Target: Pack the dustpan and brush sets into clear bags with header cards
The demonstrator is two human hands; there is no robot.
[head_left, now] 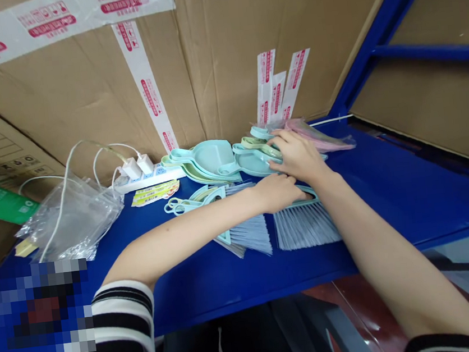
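My left hand point(276, 192) reaches across to the handle end of a small brush with grey bristles point(306, 227); its fingers are bent around the brush top. Over the right-hand group of blue and green dustpans point(254, 162) is my right hand point(300, 154), its thumb and fingers spread and touching the pile. Further left lies a stack of blue and green dustpans point(213, 158). More brushes point(249, 233) lie in front of that stack, partly hidden by my left forearm. A pink item in clear plastic point(319, 137) sits just right of my right hand.
A white power strip point(154, 178) with two chargers and cables stands along the cardboard wall point(221, 59). Clear plastic bags point(80, 216), a yellow label card point(155, 193) and a green package point(0, 204) are at the left. The blue table point(213, 283) ends near my lap.
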